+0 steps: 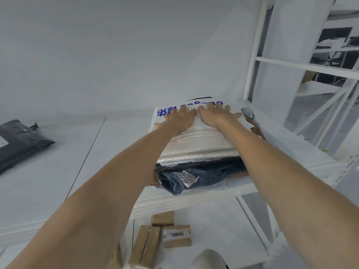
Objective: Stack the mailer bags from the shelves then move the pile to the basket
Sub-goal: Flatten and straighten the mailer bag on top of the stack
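White plastic tops the pile of mailer bags (pixel 194 148) directly beneath the left grip (pixel 179 120) and right grip (pixel 215 115), both pressed flat, clasping nothing; a grey bag (pixel 21 140) lies far left, nearer the left grip.

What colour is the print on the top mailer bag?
Blue print on the white top mailer bag; head view.

White mailer (pixel 194 140) with blue print tops dark navy one (pixel 209 175).
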